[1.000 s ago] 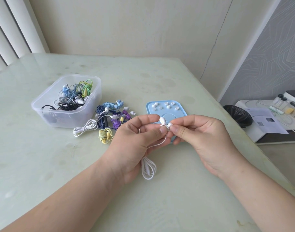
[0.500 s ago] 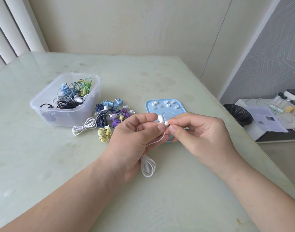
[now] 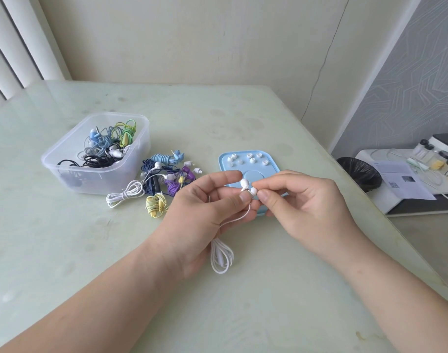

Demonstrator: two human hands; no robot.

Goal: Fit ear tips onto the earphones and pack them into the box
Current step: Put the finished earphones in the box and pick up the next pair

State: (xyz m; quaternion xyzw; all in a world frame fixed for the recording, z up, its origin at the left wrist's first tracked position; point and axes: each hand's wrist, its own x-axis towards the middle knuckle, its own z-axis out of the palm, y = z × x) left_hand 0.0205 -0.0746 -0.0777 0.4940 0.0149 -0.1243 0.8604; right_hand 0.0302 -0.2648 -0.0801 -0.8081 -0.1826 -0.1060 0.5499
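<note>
Green table (image 3: 65,238) | left hand (image 3: 205,215) grip pinches white earphone (image 3: 244,184) | right hand (image 3: 301,200) pinches ear tip (image 3: 253,191)

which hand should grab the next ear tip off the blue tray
Likely right: the right hand is over the blue tray, closest to the ear tips; the left hand grips the white earphone.

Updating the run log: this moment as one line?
left hand: holds white earphone | right hand: pinches ear tip | spare tips: on blue tray | box: holds coiled earphones
</note>
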